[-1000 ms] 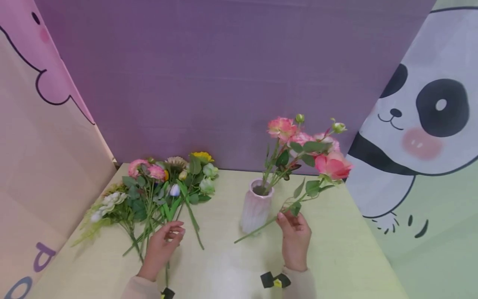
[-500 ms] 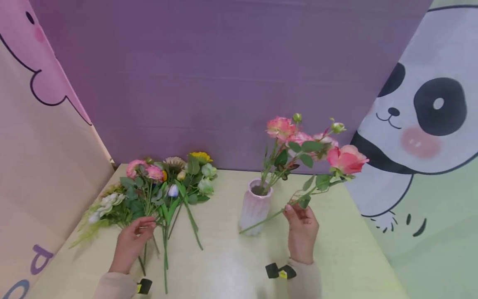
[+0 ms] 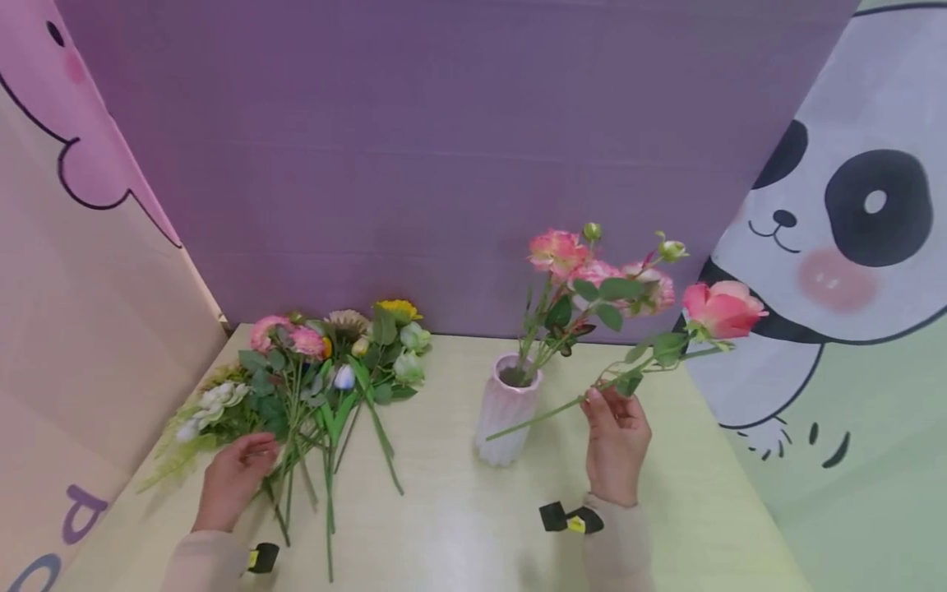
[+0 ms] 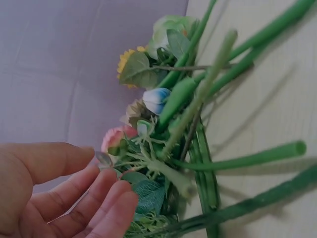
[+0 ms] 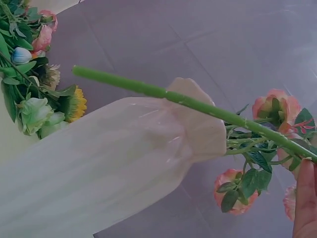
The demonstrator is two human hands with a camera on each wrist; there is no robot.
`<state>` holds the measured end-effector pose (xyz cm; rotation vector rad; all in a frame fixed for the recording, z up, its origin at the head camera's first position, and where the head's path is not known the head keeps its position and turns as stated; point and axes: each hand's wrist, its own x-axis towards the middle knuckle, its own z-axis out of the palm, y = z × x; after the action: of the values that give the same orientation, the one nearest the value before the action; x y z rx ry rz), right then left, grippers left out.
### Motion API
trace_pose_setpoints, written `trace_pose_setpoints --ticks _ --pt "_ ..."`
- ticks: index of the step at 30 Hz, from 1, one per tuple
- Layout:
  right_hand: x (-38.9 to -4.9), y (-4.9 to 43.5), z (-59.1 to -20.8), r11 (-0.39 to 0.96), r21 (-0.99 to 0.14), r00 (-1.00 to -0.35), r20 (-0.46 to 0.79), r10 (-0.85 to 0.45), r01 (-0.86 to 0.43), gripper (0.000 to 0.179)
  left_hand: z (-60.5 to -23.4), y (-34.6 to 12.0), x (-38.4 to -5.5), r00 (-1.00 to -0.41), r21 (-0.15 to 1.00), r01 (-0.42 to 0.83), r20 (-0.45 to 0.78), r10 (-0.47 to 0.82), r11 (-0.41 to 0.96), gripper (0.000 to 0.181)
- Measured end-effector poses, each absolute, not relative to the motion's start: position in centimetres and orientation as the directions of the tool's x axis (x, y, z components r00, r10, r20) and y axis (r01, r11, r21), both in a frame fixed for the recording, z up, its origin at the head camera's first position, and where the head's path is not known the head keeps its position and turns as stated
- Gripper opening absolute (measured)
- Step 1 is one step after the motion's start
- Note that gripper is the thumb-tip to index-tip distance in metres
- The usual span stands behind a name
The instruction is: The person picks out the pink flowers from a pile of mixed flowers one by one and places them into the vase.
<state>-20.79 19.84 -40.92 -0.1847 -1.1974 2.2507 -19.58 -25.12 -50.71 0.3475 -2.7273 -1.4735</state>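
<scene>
My right hand (image 3: 618, 444) pinches the green stem of a pink rose (image 3: 723, 310). The bloom leans out to the right, and the bare stem end (image 5: 119, 83) passes in front of the vase in the right wrist view. That white-and-pink ribbed vase (image 3: 507, 415) stands upright, just left of the hand, with several pink flowers (image 3: 560, 255) and buds in it. My left hand (image 3: 235, 481) hovers by the lower stems of the flower pile (image 3: 296, 395), fingers loosely bent with nothing between them. In the left wrist view, its fingertips (image 4: 111, 181) are close to leaves and cut stems.
The pile on the left holds a blue-white tulip (image 3: 344, 377), a yellow flower (image 3: 400, 310), white blooms (image 3: 222, 398) and pink ones. Its stems point toward the front of the pale table (image 3: 436, 526). A purple panel (image 3: 459, 164) closes off the back.
My right hand has moved right and slightly up with the rose, drawing its stem rightward. The left hand has shifted left along the pile's stems. The vase has stayed in place.
</scene>
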Motion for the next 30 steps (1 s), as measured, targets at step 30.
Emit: trace_pose_setpoints --ticks 30 --pt "-22.9 20.0 -36.5 -0.504 -0.653 -0.813 0.340 0.473 -0.566 0.012 -52.6 -25.4 -23.0 -0.989 0.847 -0.146 -0.106 -0.106 0.512 0.034"
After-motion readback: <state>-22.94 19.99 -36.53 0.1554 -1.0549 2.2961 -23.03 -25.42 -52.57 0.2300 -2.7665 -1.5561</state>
